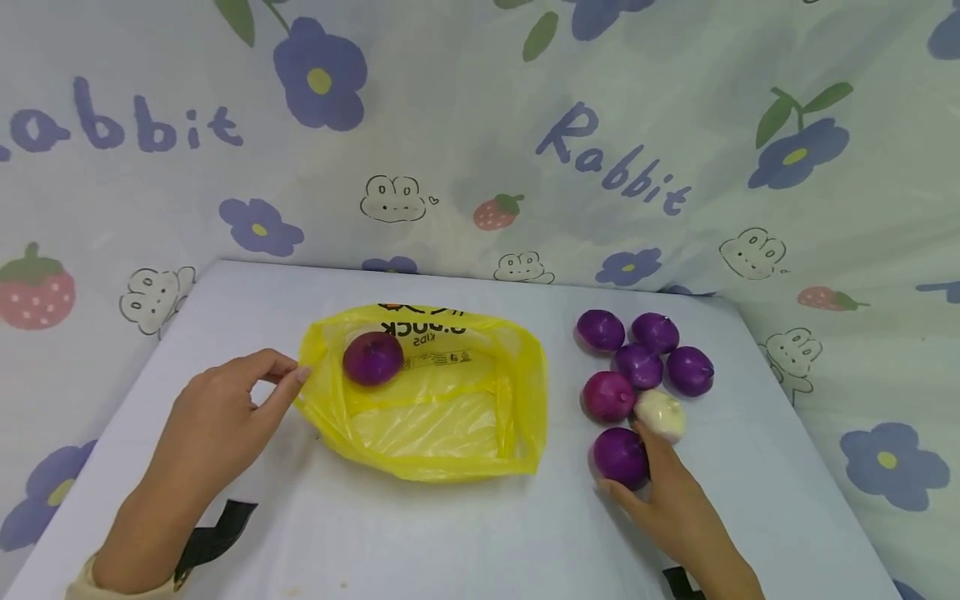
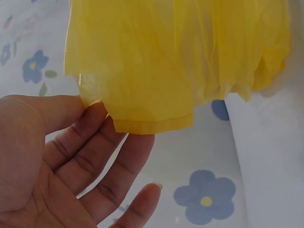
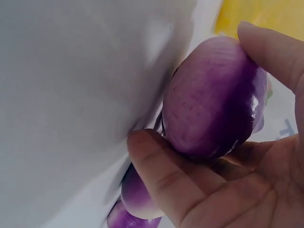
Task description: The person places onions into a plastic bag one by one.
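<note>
While the left hand (image 1: 217,408) pinches the yellow bag's (image 1: 427,417) rim on the table (image 1: 465,533), the right hand's (image 1: 675,500) grip holds a purple onion (image 1: 620,456) beside six others; one onion (image 1: 372,358) lies bagged.

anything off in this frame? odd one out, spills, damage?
One oddity: a white onion sits among the purple onions right of the yellow bag. No spills or damage visible. Right hand grips the nearest purple onion.

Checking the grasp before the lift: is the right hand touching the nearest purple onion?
Touching. The right wrist view shows the right hand with thumb and fingers wrapped round the purple onion, skin pressed against its surface.
</note>
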Action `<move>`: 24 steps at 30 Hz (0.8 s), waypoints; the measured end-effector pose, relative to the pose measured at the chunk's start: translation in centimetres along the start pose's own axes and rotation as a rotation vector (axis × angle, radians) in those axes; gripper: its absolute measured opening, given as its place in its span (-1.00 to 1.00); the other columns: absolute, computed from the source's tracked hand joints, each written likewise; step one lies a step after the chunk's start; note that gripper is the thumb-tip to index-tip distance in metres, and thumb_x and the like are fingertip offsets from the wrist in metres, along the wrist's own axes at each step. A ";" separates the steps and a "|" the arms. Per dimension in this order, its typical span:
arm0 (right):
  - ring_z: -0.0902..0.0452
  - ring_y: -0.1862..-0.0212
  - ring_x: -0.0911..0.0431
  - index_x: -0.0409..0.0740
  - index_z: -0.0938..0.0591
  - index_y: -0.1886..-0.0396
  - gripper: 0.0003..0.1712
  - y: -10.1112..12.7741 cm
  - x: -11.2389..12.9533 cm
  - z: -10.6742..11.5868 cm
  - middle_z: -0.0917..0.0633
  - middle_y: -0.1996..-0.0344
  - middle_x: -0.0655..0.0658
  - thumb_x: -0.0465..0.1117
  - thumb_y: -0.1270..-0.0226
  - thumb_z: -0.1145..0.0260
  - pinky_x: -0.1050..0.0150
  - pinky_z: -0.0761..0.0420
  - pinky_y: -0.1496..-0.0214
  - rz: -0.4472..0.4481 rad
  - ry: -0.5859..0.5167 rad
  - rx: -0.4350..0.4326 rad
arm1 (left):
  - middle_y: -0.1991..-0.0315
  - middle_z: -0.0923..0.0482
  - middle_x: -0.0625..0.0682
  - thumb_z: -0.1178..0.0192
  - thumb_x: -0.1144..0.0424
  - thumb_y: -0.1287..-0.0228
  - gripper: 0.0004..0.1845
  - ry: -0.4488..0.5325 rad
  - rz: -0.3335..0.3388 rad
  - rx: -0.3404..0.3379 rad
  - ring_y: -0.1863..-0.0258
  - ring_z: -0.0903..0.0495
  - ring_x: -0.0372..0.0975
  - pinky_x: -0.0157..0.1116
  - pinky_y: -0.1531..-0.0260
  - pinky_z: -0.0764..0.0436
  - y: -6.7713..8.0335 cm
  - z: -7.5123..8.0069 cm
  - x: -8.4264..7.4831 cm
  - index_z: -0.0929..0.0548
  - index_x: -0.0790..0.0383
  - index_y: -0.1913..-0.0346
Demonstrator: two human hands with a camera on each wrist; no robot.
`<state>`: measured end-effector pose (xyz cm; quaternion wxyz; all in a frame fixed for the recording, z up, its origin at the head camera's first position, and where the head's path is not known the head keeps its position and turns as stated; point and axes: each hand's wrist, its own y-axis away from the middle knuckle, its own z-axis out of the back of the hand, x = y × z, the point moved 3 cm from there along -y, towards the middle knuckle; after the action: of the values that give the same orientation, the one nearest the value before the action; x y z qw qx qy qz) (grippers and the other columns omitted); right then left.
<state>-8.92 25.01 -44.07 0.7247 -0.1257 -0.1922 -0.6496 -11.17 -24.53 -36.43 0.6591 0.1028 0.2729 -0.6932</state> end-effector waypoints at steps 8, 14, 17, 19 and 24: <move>-0.46 -0.38 -0.31 -0.22 -0.27 -0.56 0.10 0.4 0.1 0.2 -0.43 -0.45 -0.35 0.27 -0.27 -0.52 -0.30 -0.51 -0.32 0.010 -0.007 -0.010 | 0.16 -0.79 0.07 -0.29 0.09 -0.50 -0.81 0.000 -0.001 -0.001 0.39 -0.58 -0.10 -0.14 0.39 -0.55 0.0 -0.2 -0.1 -0.77 0.13 0.09; -0.54 -0.32 -0.23 -0.19 -0.33 -0.54 0.09 0.4 1.0 0.8 -0.47 -0.43 -0.30 0.29 -0.23 -0.54 -0.17 -0.62 -0.25 0.039 -0.039 -0.026 | 0.17 -0.78 0.07 -0.29 0.08 -0.50 -0.80 -0.002 0.002 -0.004 0.38 -0.58 -0.09 -0.14 0.40 -0.56 0.0 -0.3 -0.1 -0.77 0.13 0.09; -0.60 -0.26 -0.17 -0.17 -0.34 -0.54 0.08 0.5 1.6 1.0 -0.49 -0.42 -0.27 0.28 -0.22 -0.54 -0.08 -0.68 -0.18 0.052 -0.051 -0.023 | 0.17 -0.78 0.07 -0.29 0.08 -0.50 -0.80 -0.003 0.002 -0.004 0.37 -0.59 -0.08 -0.14 0.39 -0.56 0.0 -0.3 -0.1 -0.77 0.13 0.09; -0.62 -0.23 -0.14 -0.16 -0.34 -0.55 0.07 0.4 2.1 1.2 -0.51 -0.42 -0.26 0.26 -0.22 -0.56 -0.03 -0.71 -0.14 0.062 -0.058 -0.022 | 0.17 -0.78 0.07 -0.29 0.07 -0.50 -0.80 -0.003 0.002 -0.005 0.37 -0.59 -0.08 -0.14 0.40 -0.56 0.0 -0.3 -0.1 -0.77 0.12 0.09; -0.66 -0.19 -0.15 -0.13 -0.33 -0.55 0.06 0.3 3.1 1.9 -0.52 -0.41 -0.25 0.24 -0.22 -0.57 -0.04 -0.72 -0.12 0.090 -0.064 -0.032 | 0.16 -0.78 0.07 -0.28 0.06 -0.51 -0.80 -0.003 0.008 0.000 0.38 -0.59 -0.09 -0.14 0.39 -0.55 0.0 -0.3 0.0 -0.77 0.11 0.09</move>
<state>-8.58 23.07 -41.01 0.7446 -0.1667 -0.1990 -0.6149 -11.21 -24.38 -36.73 0.6621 0.1029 0.2717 -0.6908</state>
